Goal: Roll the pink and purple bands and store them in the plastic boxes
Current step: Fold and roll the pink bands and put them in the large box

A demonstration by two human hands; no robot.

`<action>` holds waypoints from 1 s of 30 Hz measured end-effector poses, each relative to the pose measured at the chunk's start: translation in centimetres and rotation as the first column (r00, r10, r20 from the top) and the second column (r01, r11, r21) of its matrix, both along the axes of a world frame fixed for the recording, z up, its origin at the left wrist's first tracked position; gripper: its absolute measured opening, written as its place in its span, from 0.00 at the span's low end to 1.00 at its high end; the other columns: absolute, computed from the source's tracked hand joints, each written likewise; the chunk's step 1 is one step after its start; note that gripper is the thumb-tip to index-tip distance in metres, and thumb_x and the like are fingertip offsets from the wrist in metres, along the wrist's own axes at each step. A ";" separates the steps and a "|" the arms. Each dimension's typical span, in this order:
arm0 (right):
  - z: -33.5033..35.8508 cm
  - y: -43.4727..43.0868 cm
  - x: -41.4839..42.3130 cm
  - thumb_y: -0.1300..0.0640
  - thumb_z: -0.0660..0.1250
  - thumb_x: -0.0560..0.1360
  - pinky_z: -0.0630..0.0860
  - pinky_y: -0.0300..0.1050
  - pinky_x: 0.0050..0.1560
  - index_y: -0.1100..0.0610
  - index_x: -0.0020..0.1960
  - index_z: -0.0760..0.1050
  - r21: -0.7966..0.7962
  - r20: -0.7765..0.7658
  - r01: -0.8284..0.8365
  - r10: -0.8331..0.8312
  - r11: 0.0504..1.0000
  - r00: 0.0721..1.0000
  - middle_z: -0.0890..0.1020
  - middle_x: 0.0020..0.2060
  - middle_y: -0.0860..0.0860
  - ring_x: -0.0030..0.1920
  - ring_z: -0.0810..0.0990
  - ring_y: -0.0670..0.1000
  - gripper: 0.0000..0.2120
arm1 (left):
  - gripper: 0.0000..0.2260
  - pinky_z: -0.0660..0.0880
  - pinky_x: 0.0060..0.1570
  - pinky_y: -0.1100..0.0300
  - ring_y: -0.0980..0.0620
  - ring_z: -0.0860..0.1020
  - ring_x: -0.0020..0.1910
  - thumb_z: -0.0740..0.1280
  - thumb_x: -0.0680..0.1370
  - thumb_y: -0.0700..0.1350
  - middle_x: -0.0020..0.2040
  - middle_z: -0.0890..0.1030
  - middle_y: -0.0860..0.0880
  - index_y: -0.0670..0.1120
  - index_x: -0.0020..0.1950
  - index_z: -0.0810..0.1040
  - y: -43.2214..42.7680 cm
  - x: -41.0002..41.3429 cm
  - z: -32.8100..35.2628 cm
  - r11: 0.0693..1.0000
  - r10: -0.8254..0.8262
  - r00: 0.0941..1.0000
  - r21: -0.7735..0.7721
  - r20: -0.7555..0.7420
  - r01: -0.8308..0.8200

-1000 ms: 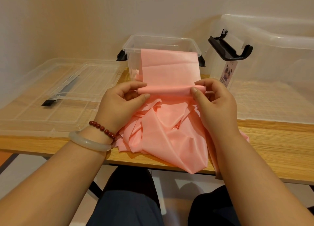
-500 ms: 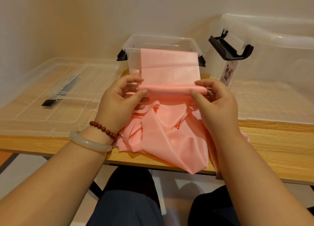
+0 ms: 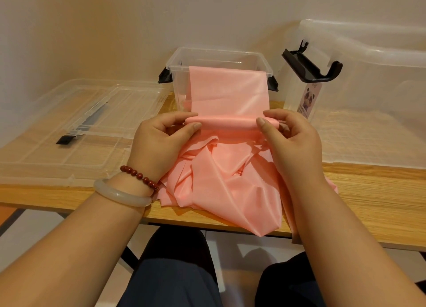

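Hands, paired: left hand (image 3: 161, 138) and right hand (image 3: 292, 140) each pinch one end of the roll (image 3: 226, 122) between thumb and curled fingers. Held item: pink band (image 3: 228, 87), one flat length running from the roll toward 12 o'clock and over the rim of the small box (image 3: 216, 53). The loose remainder is heaped at 6 o'clock on the bench (image 3: 368, 191), a fold hanging over the near edge. Change against a second ago: thumbs shifted on the roll, which now reads rounder and more even; its place is about the same. Judgement: rolling barely begun, most of the band unwound, nothing stored. Also on the bench: large box (image 3: 368, 60) at 2 o'clock, lid (image 3: 69, 113) at 10 o'clock, both unmoved. No purple band in view.
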State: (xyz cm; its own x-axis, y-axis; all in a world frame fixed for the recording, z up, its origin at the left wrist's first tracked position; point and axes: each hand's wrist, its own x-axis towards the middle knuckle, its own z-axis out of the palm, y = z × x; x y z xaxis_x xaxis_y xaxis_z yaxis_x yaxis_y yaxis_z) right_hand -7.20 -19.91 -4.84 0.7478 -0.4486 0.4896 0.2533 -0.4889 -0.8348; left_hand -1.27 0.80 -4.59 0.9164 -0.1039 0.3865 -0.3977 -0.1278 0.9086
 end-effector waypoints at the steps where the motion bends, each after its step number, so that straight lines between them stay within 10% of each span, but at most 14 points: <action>1: 0.0 0.0 0.0 0.52 0.70 0.74 0.81 0.54 0.51 0.42 0.51 0.78 -0.004 -0.004 -0.004 0.004 1.000 1.000 0.81 0.52 0.46 0.52 0.81 0.49 0.07 | 0.10 0.80 0.48 0.60 0.55 0.83 0.46 0.73 0.74 0.42 0.47 0.84 0.51 0.56 0.50 0.82 0.0 0.0 0.0 1.000 -0.005 1.000 -0.025 -0.014 0.005; 30: 0.3 0.2 -0.1 0.56 0.67 0.77 0.80 0.52 0.51 0.41 0.55 0.75 -0.040 -0.033 0.007 -0.009 0.999 0.999 0.80 0.50 0.41 0.48 0.80 0.44 0.11 | 0.09 0.79 0.42 0.66 0.56 0.83 0.42 0.69 0.77 0.40 0.48 0.83 0.52 0.53 0.53 0.81 0.0 -0.3 0.2 0.998 -0.030 0.999 -0.055 -0.033 0.028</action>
